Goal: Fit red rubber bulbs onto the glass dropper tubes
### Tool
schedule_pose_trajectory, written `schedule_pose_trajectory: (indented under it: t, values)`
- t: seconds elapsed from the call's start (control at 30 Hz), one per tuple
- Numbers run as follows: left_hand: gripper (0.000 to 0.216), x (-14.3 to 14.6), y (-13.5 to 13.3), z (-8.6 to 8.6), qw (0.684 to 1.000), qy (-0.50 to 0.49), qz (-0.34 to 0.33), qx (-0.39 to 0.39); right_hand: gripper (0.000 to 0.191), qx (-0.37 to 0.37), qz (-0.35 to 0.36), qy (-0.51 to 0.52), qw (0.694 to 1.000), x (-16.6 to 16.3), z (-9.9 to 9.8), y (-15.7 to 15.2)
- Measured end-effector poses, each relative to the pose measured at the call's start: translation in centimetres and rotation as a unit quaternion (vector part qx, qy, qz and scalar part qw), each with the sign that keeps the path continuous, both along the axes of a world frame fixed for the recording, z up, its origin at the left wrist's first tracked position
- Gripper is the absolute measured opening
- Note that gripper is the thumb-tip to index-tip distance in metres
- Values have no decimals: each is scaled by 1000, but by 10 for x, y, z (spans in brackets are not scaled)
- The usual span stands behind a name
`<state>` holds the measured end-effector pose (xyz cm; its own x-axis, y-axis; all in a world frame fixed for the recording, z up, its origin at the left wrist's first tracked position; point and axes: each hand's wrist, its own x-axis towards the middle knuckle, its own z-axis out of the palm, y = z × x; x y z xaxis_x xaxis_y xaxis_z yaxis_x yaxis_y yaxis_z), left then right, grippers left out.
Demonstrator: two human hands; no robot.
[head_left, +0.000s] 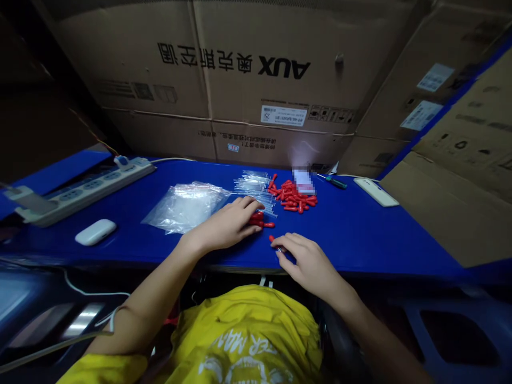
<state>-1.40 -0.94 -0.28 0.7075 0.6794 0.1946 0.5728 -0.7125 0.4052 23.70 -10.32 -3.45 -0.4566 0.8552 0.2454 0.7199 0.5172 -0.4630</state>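
Observation:
My left hand rests on the blue table, fingers curled over a few red rubber bulbs fitted on clear tubes. My right hand lies near the table's front edge, fingers pinched on one thin clear tube with a red bulb at its tip. Behind them lies a bundle of clear glass tubes. A heap of loose red bulbs sits just right of that bundle.
Clear plastic bags lie left of my left hand. A white power strip and a white earbud case are at the left. A white phone and a green pen lie at the right. Cardboard boxes wall the back.

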Motion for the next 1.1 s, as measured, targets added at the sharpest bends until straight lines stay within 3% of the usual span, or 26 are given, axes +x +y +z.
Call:
schedule_pose_trajectory:
  t: [0.2, 0.37, 0.53, 0.77, 0.93, 1.1]
  values:
    - [31, -12, 12, -7, 1000, 19, 13, 7, 17, -31, -57, 18, 998, -29, 10, 10]
    - [20, -11, 14, -1, 999, 18, 18, -26, 22, -44, -98, 42, 993, -60, 14, 18]
    - [28, -12, 13, 6, 998, 1, 27, -61, 20, -61, -123, -35, 990, -75, 14, 27]
    - [32, -26, 13, 9, 997, 11, -28, -66, 16, -47, -172, -150, 973, -91, 22, 27]
    - [51, -30, 15, 8, 995, 41, -42, -81, 18, -54, -184, -123, 974, -83, 27, 34]
    - [36, -21, 18, 2, 997, 36, -11, -70, 13, -26, -183, -33, 982, -53, 33, 65]
